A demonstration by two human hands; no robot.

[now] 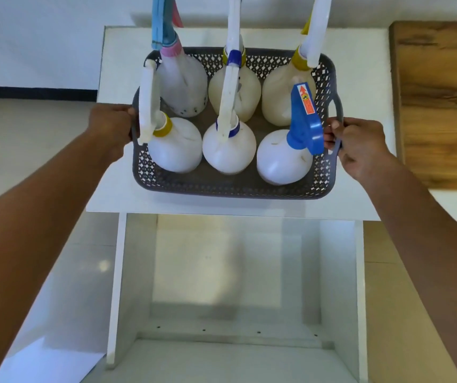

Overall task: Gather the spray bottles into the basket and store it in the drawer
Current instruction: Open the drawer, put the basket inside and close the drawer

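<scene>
Basket (pixel 222 189) goal: the open drawer (pixel 222 360) lies nearest you, below and short of both hands, its white walls upright and its mouth facing up.
Left hand (pixel 111 125): your fingers curl round the basket's left handle, which the hand mostly hides.
Right hand (pixel 360 145): your fingers and thumb close on the loop of the right handle (pixel 339 106).
Where it is: the basket hangs between your hands over the white top (pixel 249 208). You cannot tell whether it rests there or is just lifted.
Load: six spray bottles (pixel 228 150) stand loose in two rows of three, so expect real weight if they are full. How full they are does not show.
Stiffness: the lattice walls look like thin plastic, so judge it likely to sag in the middle. Keep both handles level.
Balance: tall trigger heads, such as the blue one (pixel 304 120) just inside your right hand, make the bottles top-heavy. A tilt could tip them against one another.
Grip advice: stay on the two handles, because the bottle bodies look smooth and slippery.
Beyond: a wooden panel (pixel 443 106) lies past your right hand.
</scene>
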